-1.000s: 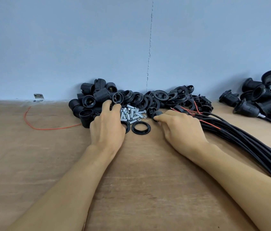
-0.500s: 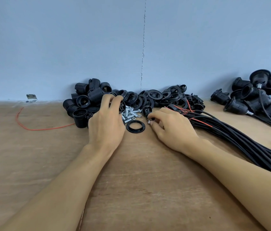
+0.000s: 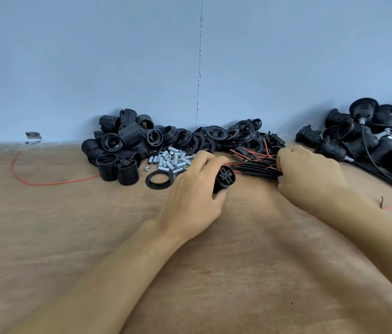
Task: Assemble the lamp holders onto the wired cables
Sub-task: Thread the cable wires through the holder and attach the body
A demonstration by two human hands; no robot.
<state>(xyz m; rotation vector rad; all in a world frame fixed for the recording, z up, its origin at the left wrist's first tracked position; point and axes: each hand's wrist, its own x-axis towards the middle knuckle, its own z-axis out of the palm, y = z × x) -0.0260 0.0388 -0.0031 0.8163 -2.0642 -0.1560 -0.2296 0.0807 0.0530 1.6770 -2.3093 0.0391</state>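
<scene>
Both bare forearms stretch forward, wrists low. Left hand curls round a black lamp holder; right hand sits knuckles-up, fingers tucked onto the cable bundle.

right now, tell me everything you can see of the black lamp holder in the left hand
The lamp holder is a black, plastic-looking cylinder, mostly hidden inside the left hand. Its round closed end shows, with a raised cross-shaped moulding, turned toward the right, close to the red wire tips of the cable bundle. It lies tilted on its side, fingers curled over the top and thumb beneath. Whether it touches the wooden table or the wires cannot be told.
</scene>
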